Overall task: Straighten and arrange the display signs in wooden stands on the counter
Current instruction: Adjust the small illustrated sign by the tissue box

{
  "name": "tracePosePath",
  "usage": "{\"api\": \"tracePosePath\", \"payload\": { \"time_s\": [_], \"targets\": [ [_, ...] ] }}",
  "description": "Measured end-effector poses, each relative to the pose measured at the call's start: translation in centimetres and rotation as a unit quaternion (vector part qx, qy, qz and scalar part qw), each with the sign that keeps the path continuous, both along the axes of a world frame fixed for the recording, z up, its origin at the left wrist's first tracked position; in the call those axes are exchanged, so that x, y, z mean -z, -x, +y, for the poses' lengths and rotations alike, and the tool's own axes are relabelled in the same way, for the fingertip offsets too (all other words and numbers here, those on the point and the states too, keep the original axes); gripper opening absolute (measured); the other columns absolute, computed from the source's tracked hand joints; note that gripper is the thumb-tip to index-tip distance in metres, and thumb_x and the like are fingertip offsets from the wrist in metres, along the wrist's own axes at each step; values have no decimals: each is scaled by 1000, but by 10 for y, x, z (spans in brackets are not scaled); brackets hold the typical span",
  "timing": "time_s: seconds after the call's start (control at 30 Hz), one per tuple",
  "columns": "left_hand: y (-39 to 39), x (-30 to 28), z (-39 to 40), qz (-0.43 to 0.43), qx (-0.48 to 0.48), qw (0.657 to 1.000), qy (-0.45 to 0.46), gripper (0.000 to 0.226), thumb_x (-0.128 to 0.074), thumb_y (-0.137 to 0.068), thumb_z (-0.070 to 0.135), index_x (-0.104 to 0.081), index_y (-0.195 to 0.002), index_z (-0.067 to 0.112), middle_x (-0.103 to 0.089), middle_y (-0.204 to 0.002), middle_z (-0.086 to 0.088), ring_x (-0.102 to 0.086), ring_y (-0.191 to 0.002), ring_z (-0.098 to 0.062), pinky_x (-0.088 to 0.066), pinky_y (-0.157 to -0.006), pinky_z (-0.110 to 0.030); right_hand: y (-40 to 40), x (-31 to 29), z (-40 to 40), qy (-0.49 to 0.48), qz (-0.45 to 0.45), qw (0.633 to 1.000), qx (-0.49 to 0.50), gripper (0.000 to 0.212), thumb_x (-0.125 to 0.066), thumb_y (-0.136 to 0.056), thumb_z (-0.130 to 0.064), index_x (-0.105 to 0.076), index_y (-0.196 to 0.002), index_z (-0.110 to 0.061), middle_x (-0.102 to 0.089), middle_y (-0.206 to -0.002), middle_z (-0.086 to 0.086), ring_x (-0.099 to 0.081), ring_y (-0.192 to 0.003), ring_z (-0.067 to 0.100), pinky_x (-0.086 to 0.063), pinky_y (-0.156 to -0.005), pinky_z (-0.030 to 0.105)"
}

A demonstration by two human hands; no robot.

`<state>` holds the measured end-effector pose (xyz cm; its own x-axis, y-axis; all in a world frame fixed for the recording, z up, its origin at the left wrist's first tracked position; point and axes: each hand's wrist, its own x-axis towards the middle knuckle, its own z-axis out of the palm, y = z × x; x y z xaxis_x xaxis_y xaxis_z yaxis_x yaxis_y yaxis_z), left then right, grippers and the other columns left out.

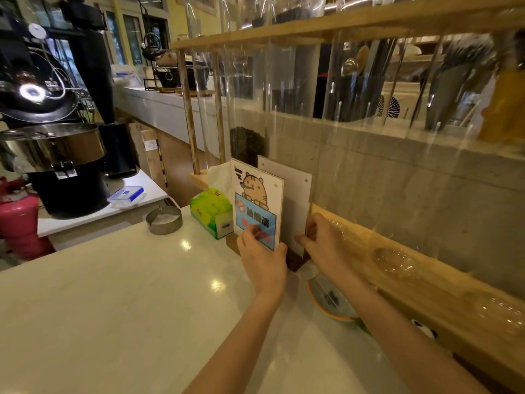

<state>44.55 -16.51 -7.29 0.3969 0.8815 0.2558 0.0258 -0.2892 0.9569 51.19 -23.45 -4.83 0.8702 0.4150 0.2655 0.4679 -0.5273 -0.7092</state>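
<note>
Two hands on the upright signs at the counter's far edge.

The left hand (262, 255) pinches the lower edge of the tiger sign (255, 203), thumb over its blue panel of Chinese characters, partly covered and not fully readable. The right hand (321, 237) grips the bottom corner of the plain white sign (295, 191) just behind it, above a dark wooden stand (298, 263). A green tissue box (211, 213), its label too small to read, sits just beside the tiger sign on the counter (113, 294).

Two signs (257, 206) (295, 200), two hands (262, 257) (324, 237), one tissue box (211, 213), one ashtray (164, 220).
</note>
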Motion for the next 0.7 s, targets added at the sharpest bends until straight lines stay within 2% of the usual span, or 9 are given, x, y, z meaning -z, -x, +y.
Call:
{"api": "tracePosePath", "payload": {
  "time_s": [0.1,0.23,0.3,0.37,0.43,0.5,0.57,0.63,0.7],
  "targets": [
    [0,1,1,5,10,1000,-3,57,-71,-68,5,-43,-118,9,-44,-123,-12,-49,-113,-21,-45,-83,-23,6,-6,-5,80,-38,996,3,19,-64,-81,-17,-58,-96,-8,-65,-94,13,-61,-83,26,-47,-65,30],
    [9,4,11,35,55,998,-23,62,-72,-69,13,-40,-122,11,-41,-127,-10,-46,-118,-21,-44,-87,-24,18,-21,-8,156,-66,985,37,19,-55,-86,-27,-61,-83,-9,-62,-77,8,-53,-64,19,-34,-47,25],
    [16,7,22,71,92,992,-49,69,-75,-67,19,-37,-125,14,-39,-128,-8,-43,-119,-19,-46,-92,-29,23,-31,-9,180,-72,979,56,23,-51,-87,-31,-59,-77,-12,-57,-69,4,-48,-57,15,-30,-44,24],
    [24,11,34,138,119,979,-91,74,-76,-64,25,-37,-126,16,-37,-131,-7,-38,-123,-18,-43,-97,-31,26,-36,-10,167,-67,982,60,26,-51,-87,-32,-63,-80,-11,-63,-73,6,-54,-61,17,-41,-49,26],
    [32,15,45,204,139,960,-134,77,-75,-65,30,-37,-129,17,-34,-137,-6,-31,-129,-19,-38,-104,-33,29,-40,-11,115,-54,991,35,24,-52,-88,-30,-65,-91,-11,-68,-84,9,-61,-74,21,-54,-65,35],
    [38,18,53,244,166,941,-168,78,-73,-66,35,-36,-132,18,-32,-142,-3,-25,-133,-19,-33,-109,-35,32,-43,-9,33,-7,999,-18,25,-53,-88,-26,-60,-109,-14,-67,-105,8,-62,-92,21,-53,-76,32],
    [42,20,57,266,195,927,-179,75,-70,-67,40,-38,-132,19,-32,-143,-2,-26,-133,-19,-34,-111,-38,34,-43,-4,-30,60,992,-106,37,-56,-87,-21,-51,-123,-16,-62,-121,5,-58,-107,18,-48,-79,25],
    [42,21,57,289,213,915,-187,72,-66,-70,43,-39,-132,19,-33,-141,-2,-30,-131,-19,-37,-109,-38,33,-38,5,-64,102,977,-175,41,-58,-86,-17,-48,-126,-16,-60,-127,5,-57,-111,14,-50,-79,22],
    [42,21,54,301,222,906,-199,71,-63,-74,43,-37,-134,18,-33,-139,-3,-31,-130,-19,-38,-108,-36,30,-31,12,-74,97,975,-186,38,-56,-87,-17,-49,-124,-16,-59,-129,7,-58,-114,19,-54,-85,32]
  ]
}}
